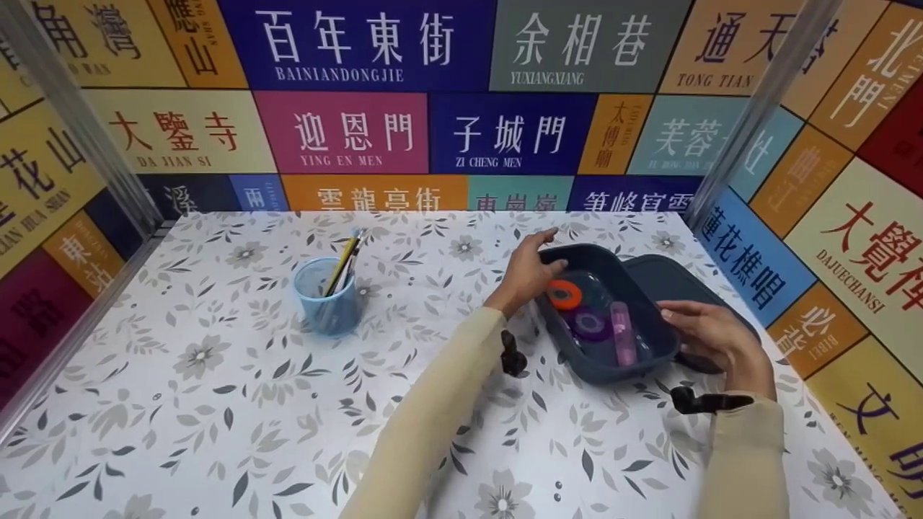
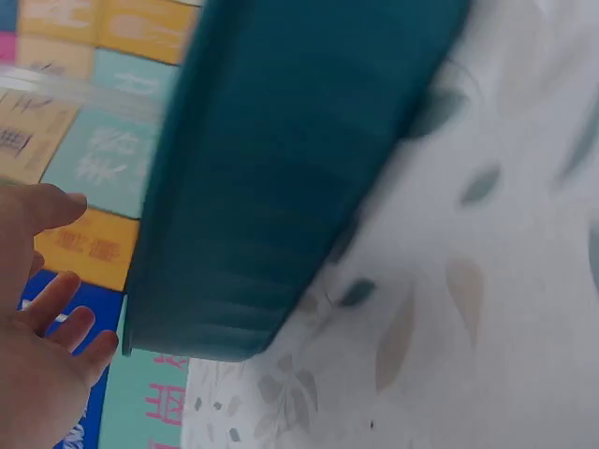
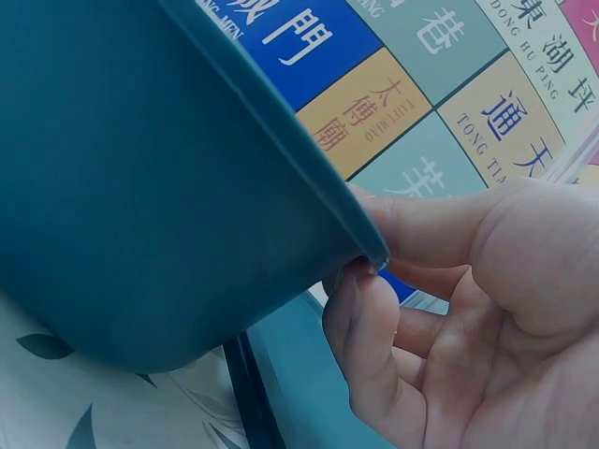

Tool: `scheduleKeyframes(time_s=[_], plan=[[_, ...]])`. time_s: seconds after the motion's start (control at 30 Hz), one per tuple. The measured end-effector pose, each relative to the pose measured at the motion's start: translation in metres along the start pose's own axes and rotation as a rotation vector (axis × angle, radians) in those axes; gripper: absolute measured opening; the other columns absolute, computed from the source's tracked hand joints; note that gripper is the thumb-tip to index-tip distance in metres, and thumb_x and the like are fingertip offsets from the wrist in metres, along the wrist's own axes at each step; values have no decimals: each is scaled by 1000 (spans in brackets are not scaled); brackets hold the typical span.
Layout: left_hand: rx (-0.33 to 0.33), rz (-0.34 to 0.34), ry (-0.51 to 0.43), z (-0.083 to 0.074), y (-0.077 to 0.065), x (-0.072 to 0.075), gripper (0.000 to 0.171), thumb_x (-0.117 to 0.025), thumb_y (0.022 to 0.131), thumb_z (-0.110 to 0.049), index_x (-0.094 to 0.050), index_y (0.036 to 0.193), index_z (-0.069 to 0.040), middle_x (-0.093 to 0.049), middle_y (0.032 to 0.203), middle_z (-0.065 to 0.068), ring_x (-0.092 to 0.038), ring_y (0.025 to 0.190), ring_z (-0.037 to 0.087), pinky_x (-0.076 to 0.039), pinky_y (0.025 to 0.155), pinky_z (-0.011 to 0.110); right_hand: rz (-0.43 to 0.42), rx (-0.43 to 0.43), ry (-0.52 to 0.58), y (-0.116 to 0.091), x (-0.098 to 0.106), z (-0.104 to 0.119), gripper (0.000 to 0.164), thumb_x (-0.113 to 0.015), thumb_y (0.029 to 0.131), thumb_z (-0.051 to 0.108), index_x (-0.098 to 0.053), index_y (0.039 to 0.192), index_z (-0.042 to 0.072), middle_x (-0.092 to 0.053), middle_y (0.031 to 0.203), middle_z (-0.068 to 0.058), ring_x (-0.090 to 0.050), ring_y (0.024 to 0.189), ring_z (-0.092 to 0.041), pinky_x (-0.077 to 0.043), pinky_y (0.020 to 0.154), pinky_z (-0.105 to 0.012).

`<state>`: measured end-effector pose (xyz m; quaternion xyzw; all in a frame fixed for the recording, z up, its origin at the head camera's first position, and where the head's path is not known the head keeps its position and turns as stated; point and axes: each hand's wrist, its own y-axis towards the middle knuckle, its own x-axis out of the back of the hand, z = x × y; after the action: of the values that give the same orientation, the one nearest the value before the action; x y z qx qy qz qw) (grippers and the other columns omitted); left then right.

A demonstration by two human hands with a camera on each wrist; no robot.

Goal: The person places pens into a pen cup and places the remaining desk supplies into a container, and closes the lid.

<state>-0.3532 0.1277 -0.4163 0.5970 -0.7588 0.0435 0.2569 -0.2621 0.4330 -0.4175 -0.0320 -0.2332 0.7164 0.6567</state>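
An open dark teal box (image 1: pixel 588 367) sits at the right of the table, its right side overlapping a dark flat lid (image 1: pixel 667 274). Inside it lie an orange ring (image 1: pixel 554 300), a purple ring (image 1: pixel 577 329) and a pink translucent tube (image 1: pixel 622 339). My right hand (image 1: pixel 725 342) pinches the rim at the box's right side between thumb and finger, plain in the right wrist view. At the far left corner is my left hand (image 1: pixel 525 274); in the left wrist view its fingers (image 2: pixel 73 327) are extended beside the box wall (image 2: pixel 271 187), apart from it.
A light blue cup (image 1: pixel 324 299) with pencils (image 1: pixel 345 261) and other sticks stands on the left part of the table. Floral cloth (image 1: pixel 288 432) covers the tabletop. Panels with coloured sign prints (image 1: pixel 346 133) close off the back and both sides.
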Motion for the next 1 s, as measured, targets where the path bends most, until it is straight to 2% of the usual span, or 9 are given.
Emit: scheduleKeyframes(time_s=[0.13,0.3,0.5,0.63,0.73,0.83,1.0], plan=[[56,-61,-169,3,-7,4,58,-68,95,-13,-47,149,-16,-55,146,9,-45,142,24,-42,117,40,2,1,1,-1,1,2,44,-68,96,32,-59,138,22,-72,97,20,-69,89,-3,-58,78,-22],[132,-147,-361,7,-14,6,59,-71,92,-13,-50,148,-17,-57,145,11,-46,141,27,-46,114,38,7,5,5,0,1,2,39,-68,96,32,-62,134,24,-72,97,19,-70,88,-4,-58,77,-22],[188,-208,-503,6,-23,13,60,-72,91,-12,-51,147,-14,-58,145,11,-48,140,30,-48,112,36,14,-13,-4,2,0,1,43,-67,96,34,-59,137,25,-71,96,21,-68,90,-2,-57,78,-23],[227,-240,-595,5,-32,17,61,-73,90,-11,-51,147,-14,-58,144,12,-52,137,30,-50,110,35,15,-6,9,1,-1,1,33,-68,96,33,-64,128,30,-72,96,21,-69,89,-3,-57,77,-22],[271,-246,-670,3,-41,18,63,-72,90,-9,-49,148,-12,-58,144,13,-52,137,31,-52,108,39,23,-2,31,1,-1,1,22,-68,96,31,-68,118,34,-73,96,19,-69,86,-3,-58,75,-21],[319,-219,-731,3,-52,18,64,-69,92,-8,-45,151,-10,-55,146,13,-50,139,32,-49,110,47,20,-1,37,0,0,1,17,-69,95,32,-69,111,36,-73,95,18,-69,84,-4,-58,74,-21],[381,-183,-826,3,-65,19,66,-70,92,-11,-43,152,-13,-54,148,11,-56,133,28,-46,112,54,16,-5,25,0,0,0,24,-70,94,34,-68,118,34,-74,97,18,-70,87,-4,-59,77,-21]])
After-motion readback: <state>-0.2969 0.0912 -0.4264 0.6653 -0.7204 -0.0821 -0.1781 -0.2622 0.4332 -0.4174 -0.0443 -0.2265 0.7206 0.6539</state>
